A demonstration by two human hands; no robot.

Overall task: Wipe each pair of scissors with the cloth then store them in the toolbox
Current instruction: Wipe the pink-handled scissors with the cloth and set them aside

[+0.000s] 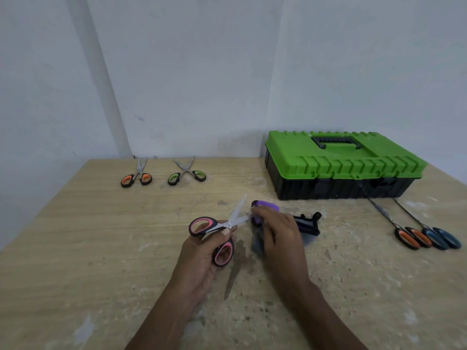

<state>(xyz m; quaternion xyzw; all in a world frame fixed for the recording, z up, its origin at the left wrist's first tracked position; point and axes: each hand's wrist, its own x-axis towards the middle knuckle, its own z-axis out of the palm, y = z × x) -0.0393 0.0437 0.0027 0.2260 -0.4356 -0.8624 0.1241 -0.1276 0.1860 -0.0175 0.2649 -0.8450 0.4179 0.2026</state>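
My left hand (202, 251) grips the pink-handled scissors (214, 233) by the pivot and lower loop, with the blades spread and pointing up and right. My right hand (278, 233) pinches a dark grey cloth (257, 245) around the tip of the lower blade. The cloth is mostly hidden under the palm. The toolbox (343, 165), with its green lid shut on a black base, stands at the back right of the table (101, 248). A purple-handled pair (266, 206) lies just beyond my right hand, partly covered by it.
Orange-handled scissors (136, 176) and green-handled scissors (187, 174) lie near the wall at the back left. Long-bladed orange scissors (412, 237) and blue scissors (442, 237) lie in front of the toolbox at right. A black object (308, 223) lies right of my right hand.
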